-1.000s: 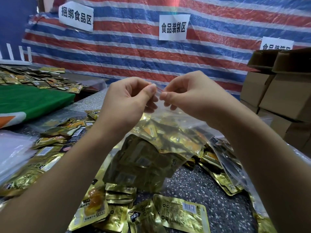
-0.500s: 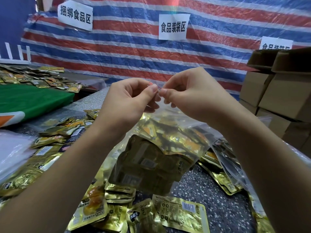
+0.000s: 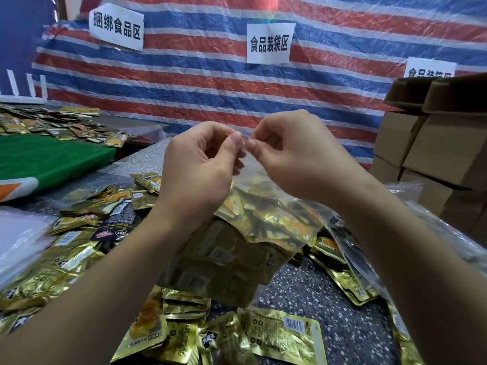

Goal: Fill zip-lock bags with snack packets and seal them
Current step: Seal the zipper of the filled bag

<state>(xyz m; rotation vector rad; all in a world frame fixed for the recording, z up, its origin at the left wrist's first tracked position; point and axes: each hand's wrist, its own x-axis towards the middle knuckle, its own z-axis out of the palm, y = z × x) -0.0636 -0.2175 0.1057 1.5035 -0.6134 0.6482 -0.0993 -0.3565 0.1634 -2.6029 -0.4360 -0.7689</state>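
Above the speckled table [image 3: 329, 306], both hands were raised at mid-frame, pinching the top edge of a clear zip-lock bag [image 3: 263, 227]. Compared with a second before, the two thumbs had drawn closer, from a visible gap along the seal to almost touching, and the bag hung slightly higher. The left hand [image 3: 200, 164] pinched the seal strip between thumb and curled forefinger; the right hand [image 3: 295, 159] pinched it likewise just beside. Whether the seal was fully closed could not be told.

The bag was thin, glossy, transparent film, hanging below the hands and bulging with gold foil snack packets [image 3: 266, 214]. Its lower end was close over the loose packets on the table; contact could not be judged.

Loose gold packets [image 3: 282, 333], flat and crinkled with barcode labels, lay scattered near and left of the bag, leaving bare grey terrazzo-like surface only to the lower right. Cardboard boxes [image 3: 442, 154], plain and matt, stood stacked at the right edge. A striped red, white and blue woven tarpaulin [image 3: 210, 83] closed off the far side, with paper signs [image 3: 270, 43] fixed on it. A green cloth [image 3: 47, 156] covered a neighbouring surface at left.
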